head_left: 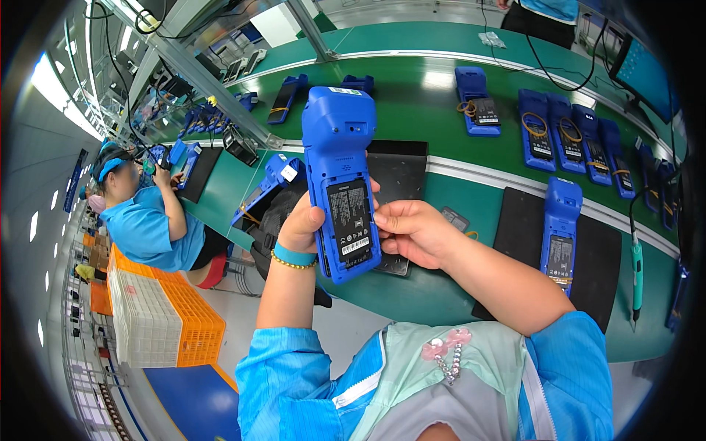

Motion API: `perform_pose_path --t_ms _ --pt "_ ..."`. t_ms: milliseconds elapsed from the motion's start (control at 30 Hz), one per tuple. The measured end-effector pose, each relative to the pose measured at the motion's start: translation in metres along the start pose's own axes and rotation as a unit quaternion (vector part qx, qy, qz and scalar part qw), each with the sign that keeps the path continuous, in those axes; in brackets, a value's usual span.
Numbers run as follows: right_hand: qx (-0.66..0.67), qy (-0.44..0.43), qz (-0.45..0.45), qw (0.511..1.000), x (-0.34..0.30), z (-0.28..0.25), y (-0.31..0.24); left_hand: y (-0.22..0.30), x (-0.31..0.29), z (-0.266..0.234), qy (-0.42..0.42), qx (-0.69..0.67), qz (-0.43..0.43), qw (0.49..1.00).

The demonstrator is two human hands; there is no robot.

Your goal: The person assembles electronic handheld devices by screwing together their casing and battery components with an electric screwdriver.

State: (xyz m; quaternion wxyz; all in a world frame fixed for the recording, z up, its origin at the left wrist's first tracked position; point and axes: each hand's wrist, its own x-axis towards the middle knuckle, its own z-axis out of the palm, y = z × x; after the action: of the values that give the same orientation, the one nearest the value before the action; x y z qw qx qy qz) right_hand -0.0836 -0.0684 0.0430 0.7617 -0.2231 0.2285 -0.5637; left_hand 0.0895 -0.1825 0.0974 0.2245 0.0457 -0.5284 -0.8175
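In front of me, a blue handheld terminal is held up with its back facing me. A black battery sits in its open compartment. My left hand wraps round the terminal's left side, thumb along the edge. My right hand is at the right edge beside the battery, thumb and forefinger pinched against it; whether a small part is between them cannot be seen. Another blue terminal lies on a black mat to the right, its battery showing.
Several blue terminals with rubber bands lie on the green conveyor. A teal electric screwdriver hangs at the right. On the left a co-worker handles a terminal near orange and white crates. A metal post rises beyond.
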Motion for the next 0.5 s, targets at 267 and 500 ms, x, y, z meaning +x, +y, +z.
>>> perform_pose_path --t_ms 267,500 --pt "0.032 -0.007 0.010 0.999 0.002 0.002 0.001 0.001 0.002 0.002 0.002 0.003 -0.007 1.000" --pt "-0.060 -0.006 -0.069 0.996 0.003 -0.005 0.003 0.002 0.001 0.006 0.009 0.015 0.004 1.000"
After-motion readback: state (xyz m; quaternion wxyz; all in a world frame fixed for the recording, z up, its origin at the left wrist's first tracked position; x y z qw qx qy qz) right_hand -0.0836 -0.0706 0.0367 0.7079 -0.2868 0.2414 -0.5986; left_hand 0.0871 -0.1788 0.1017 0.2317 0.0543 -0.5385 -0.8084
